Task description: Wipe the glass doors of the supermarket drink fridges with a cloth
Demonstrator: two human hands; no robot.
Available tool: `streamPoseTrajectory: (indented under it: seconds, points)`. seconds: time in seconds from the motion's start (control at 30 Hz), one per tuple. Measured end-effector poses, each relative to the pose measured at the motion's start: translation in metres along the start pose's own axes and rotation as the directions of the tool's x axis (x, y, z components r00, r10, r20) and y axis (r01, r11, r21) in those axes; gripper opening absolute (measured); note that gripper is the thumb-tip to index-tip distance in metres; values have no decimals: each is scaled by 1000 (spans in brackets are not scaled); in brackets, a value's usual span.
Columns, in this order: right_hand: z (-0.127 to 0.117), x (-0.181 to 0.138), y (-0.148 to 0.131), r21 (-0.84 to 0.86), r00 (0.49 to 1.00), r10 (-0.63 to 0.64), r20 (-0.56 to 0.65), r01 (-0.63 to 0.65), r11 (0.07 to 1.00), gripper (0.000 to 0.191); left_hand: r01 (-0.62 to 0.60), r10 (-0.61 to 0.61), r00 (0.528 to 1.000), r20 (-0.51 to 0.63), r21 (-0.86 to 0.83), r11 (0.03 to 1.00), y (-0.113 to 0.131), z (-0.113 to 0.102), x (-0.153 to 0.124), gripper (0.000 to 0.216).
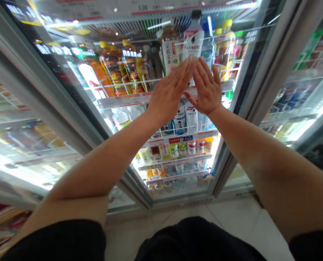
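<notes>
Both of my arms reach out toward a drinks fridge with a glass door (77, 61). My left hand (169, 93) is open, its fingers stretched flat and pointing up to the right. My right hand (206, 88) is open too, palm away from me, and its fingertips meet those of the left hand. Neither hand holds anything. Just behind the fingertips stand a white-labelled bottle (193, 40) and a brown tea bottle (170, 45) on the upper shelf (129, 98). I cannot tell whether the hands touch the glass.
Orange-capped bottles (116, 67) fill the upper shelf's left side. Lower shelves hold small bottles and cups (177, 148). Metal door frames (275, 69) stand on both sides, with more fridge doors (22, 141) left and right. A tiled floor (232, 217) lies below.
</notes>
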State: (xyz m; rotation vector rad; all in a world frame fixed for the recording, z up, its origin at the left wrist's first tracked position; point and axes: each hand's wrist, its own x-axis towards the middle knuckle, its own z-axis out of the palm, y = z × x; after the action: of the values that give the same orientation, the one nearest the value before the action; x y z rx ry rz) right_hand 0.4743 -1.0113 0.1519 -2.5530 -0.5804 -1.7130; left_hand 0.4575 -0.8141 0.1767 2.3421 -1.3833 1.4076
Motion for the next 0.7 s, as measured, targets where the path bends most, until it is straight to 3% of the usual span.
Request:
streamPoseTrajectory:
  seconds: [0.13,0.27,0.43,0.53,0.7]
  points:
    - [0,-1,1,44,999,-3,-34,4,999,76,-67,69,994,88,-33,997,2,-2,4,77]
    - [-1,-1,1,41,1000,9,-27,-8,999,68,-161,163,969,188,-23,987,-10,-14,-11,80]
    - [-1,-1,2,59,1000,18,-10,-18,998,67,-217,205,959,197,40,975,-35,-23,-34,69]
    - [0,-3,1,85,998,29,-59,-24,996,70,-164,149,977,152,96,982,-35,-15,-36,66]
    - [9,-7,10,148,987,-12,-158,36,988,78,-138,120,984,129,143,980,-14,11,-18,60]
